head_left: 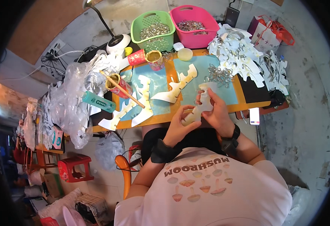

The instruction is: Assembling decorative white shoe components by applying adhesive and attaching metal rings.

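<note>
Both hands, left (178, 126) and right (217, 113), are closed on a cream cut-out piece (199, 107) held above the tabletop (210, 110) edge. At 11 o'clock lie more cut-out shapes (176, 84); at 12 a green basket (152, 30) and pink basket (193, 24) hold metal rings, and at 1 a pile of white cut-outs (244, 56)
</note>
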Demonstrator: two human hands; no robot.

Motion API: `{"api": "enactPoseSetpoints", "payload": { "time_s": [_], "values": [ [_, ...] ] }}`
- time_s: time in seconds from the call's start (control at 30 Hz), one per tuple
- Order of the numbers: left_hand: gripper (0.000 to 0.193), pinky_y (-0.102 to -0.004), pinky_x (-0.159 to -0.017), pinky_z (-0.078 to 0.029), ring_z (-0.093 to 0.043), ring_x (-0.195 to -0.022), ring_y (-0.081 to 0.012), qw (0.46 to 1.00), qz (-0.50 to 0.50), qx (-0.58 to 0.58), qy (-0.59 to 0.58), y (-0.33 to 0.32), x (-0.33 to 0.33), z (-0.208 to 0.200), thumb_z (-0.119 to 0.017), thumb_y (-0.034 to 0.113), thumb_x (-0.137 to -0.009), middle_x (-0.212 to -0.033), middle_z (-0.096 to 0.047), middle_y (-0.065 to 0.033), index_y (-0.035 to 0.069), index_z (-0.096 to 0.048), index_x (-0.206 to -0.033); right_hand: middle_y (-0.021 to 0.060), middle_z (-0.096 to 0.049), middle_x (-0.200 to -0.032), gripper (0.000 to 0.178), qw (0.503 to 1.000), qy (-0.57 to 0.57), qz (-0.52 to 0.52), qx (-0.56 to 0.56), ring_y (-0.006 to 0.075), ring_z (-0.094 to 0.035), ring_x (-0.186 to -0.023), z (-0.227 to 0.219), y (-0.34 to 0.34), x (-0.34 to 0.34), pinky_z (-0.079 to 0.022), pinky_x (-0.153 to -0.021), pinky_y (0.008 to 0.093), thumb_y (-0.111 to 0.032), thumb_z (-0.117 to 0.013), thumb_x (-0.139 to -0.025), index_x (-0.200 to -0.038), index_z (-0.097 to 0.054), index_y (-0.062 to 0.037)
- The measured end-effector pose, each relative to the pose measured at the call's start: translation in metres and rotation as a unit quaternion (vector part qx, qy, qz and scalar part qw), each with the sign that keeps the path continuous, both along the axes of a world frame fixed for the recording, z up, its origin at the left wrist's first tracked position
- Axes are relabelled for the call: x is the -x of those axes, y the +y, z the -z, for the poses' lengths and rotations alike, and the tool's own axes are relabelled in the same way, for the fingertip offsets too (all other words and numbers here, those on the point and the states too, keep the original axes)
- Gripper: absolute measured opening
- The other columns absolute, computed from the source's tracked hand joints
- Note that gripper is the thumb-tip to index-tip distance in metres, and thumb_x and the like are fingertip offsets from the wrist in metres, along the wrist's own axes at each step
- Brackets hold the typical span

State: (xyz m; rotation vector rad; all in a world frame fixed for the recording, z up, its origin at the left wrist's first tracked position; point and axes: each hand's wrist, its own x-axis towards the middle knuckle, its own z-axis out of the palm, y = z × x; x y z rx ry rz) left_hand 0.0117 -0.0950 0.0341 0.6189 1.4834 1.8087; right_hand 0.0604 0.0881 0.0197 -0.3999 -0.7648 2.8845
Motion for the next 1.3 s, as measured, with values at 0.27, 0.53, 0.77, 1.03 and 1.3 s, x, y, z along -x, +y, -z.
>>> {"api": "enactPoseSetpoints", "payload": {
  "time_s": [0.27, 0.53, 0.77, 1.03, 1.3],
  "values": [
    [0.023, -0.0229, -0.07, -0.053, -0.066, -0.082, -0.0152, 0.993, 0.022, 0.031, -0.109, -0.026, 0.038, 0.044, -0.066, 0.013, -0.095, -0.106, -0.066, -0.0098, 0.001, -0.06, -0.114, 0.0127, -0.066, -0.117, 0.051, 0.988, -0.007, 0.141, -0.065, 0.0256, -0.06, -0.108, 0.011, 0.026, -0.027, -0.047, -0.092, 0.0386, -0.047, -0.036, -0.106, -0.124, -0.057, -0.0047],
    [0.047, -0.0291, -0.086, -0.052, -0.062, -0.107, -0.0171, 0.998, -0.035, -0.015, -0.052, 0.003, -0.01, 0.028, -0.068, 0.018, -0.095, -0.119, -0.061, -0.0092, 0.002, -0.049, -0.135, 0.0193, -0.064, -0.117, 0.071, 0.997, 0.08, 0.001, -0.015, 0.0284, -0.059, -0.112, -0.011, 0.003, -0.03, -0.049, -0.094, 0.0448, -0.064, -0.025, -0.102, -0.121, -0.057, -0.004],
    [0.049, -0.0291, -0.081, -0.054, -0.064, -0.11, -0.0179, 0.965, 0.029, -0.096, -0.241, 0.0, -0.009, 0.034, -0.06, 0.032, -0.101, -0.126, -0.062, -0.0102, 0.0, -0.051, -0.137, 0.0152, -0.063, -0.124, 0.077, 0.996, 0.073, 0.048, -0.009, 0.0254, -0.055, -0.119, -0.025, -0.035, 0.001, -0.039, -0.106, 0.0398, -0.067, -0.025, -0.101, -0.124, -0.057, -0.0008],
    [0.026, -0.0319, -0.083, -0.057, -0.067, -0.096, -0.0145, 0.948, -0.24, -0.172, -0.118, 0.006, -0.013, 0.037, -0.062, 0.014, -0.1, -0.109, -0.07, -0.0078, -0.002, -0.064, -0.121, 0.011, -0.059, -0.132, 0.055, 0.992, 0.016, 0.025, -0.122, 0.0188, -0.054, -0.122, 0.008, -0.038, -0.015, -0.038, -0.106, 0.0337, -0.044, -0.027, -0.109, -0.138, -0.05, -0.0035],
    [0.02, -0.0296, -0.076, -0.059, -0.068, -0.083, -0.0132, 0.933, -0.339, -0.097, -0.065, -0.028, 0.001, 0.051, -0.064, 0.01, -0.098, -0.099, -0.071, -0.0081, -0.004, -0.068, -0.112, 0.0058, -0.071, -0.105, 0.034, 0.701, 0.0, -0.501, -0.507, 0.0139, -0.066, -0.1, 0.009, 0.067, -0.075, -0.052, -0.087, 0.0304, -0.021, -0.077, -0.087, -0.115, -0.07, -0.0038]
  ]
}}
